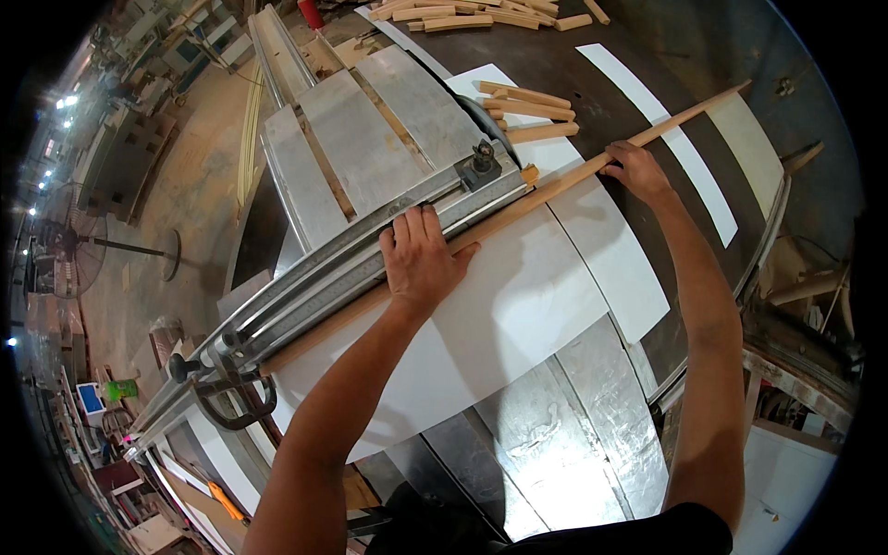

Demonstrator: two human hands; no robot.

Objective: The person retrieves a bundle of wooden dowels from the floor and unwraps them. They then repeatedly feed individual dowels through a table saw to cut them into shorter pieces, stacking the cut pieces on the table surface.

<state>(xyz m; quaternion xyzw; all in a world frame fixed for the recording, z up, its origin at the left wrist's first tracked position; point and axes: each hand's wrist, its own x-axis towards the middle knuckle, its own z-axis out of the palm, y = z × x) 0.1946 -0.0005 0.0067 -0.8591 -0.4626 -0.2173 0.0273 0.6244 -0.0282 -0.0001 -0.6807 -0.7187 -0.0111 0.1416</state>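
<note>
Your left hand point(423, 264) clasps the wooden strip point(532, 206) against the metal fence point(314, 301); your right hand point(638, 172) grips it just beyond the right edge of the white sheets point(499, 310) it crosses.

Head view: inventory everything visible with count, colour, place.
Metal fence: one, silver, left to centre.
Long wooden strip: one, tan, along fence.
Metal table sections: several, silver, beyond fence, bottom.
White panels: several, white, under and beyond strip.
Short wooden sticks: many, tan, top centre.
Loop handle: one, black, fence's near end.
Pedestal fan: one, grey, left.
Smaller workshop items: uncounted, mixed colours, both sides.
Left hand: one, on fence and strip.
Right hand: one, on strip.
</note>
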